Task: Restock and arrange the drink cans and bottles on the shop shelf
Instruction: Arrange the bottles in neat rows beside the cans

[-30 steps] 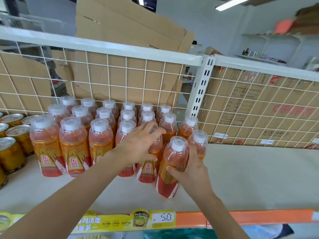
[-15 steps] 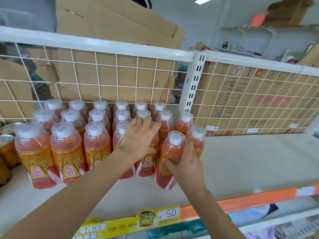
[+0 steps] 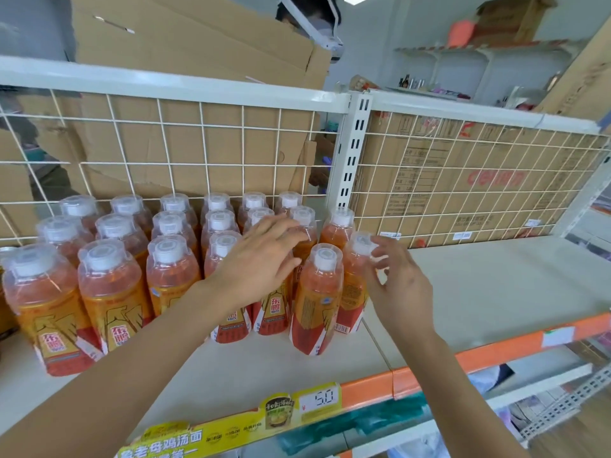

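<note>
Here the orange bottles [image 3: 112, 292] stand in rows on the white shelf [image 3: 479, 292], packed toward nine o'clock against the wire grid [image 3: 198, 153]. One front bottle [image 3: 314, 302] stands at six o'clock of the pack, ahead of its row. The left hand [image 3: 261, 259] lies over the caps of the middle rows, fingers straight, gripping nothing. The right hand [image 3: 400, 285] hovers at three o'clock of that front bottle, fingers loosely spread, tips at the cap of the end bottle [image 3: 353, 289]; whether they touch it I cannot tell. A price tag [image 3: 319, 399] sits on the shelf edge at six o'clock. Cardboard [image 3: 185, 38] leans behind the grid at twelve.
</note>
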A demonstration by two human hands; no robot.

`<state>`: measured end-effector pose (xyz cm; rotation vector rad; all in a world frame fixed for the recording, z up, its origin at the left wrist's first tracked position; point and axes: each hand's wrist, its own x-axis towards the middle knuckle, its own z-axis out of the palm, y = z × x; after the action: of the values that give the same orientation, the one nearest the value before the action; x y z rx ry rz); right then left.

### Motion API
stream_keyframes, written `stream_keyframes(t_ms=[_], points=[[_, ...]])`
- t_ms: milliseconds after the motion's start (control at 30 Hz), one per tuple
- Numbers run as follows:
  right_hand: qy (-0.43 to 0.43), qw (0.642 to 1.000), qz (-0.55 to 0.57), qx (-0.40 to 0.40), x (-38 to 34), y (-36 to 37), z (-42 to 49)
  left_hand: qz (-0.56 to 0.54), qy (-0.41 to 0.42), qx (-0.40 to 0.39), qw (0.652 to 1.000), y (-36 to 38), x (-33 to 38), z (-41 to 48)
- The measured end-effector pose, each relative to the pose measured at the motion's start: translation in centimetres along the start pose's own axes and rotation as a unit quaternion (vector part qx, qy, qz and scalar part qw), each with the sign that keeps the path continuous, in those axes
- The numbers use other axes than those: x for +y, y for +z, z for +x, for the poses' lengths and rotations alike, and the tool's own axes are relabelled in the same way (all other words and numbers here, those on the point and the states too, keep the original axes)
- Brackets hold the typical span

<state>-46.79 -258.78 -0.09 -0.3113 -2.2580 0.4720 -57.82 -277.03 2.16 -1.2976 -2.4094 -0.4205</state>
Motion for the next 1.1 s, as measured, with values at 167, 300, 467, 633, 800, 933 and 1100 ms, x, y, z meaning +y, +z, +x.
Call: stream_keyframes(t_ms=[167,300,467,633,800,933,1100], points=[[0.045,0.994,0.009,-0.099,2.3,0.5,2.2,-0.131,0.011,-0.102,0.986,-1.1,2.3,1.2],[0.080,0.970,0.122,-0.192,2.0,1.3,2.9,-0.106,-0.017,-0.120,0.987,-0.6,2.9,2.1],[0.142,0.956,0.168,-0.196,3.0,2.7,3.2,-0.136,-0.049,-0.112,0.983,0.1,3.2,3.0],[0.153,0.962,0.143,-0.177,4.0,3.0,3.2,-0.170,-0.070,-0.146,0.972,0.3,3.0,4.2],[0.145,0.965,0.116,-0.182,4.6,2.5,3.4,-0.155,-0.064,-0.149,0.975,0.9,2.8,5.4],[0.144,0.967,0.109,-0.182,5.2,2.1,3.5,-0.114,-0.053,-0.148,0.981,1.4,3.0,6.3],[0.137,0.969,0.104,-0.179,5.5,1.9,3.7,-0.087,-0.059,-0.165,0.981,1.5,1.8,7.1]])
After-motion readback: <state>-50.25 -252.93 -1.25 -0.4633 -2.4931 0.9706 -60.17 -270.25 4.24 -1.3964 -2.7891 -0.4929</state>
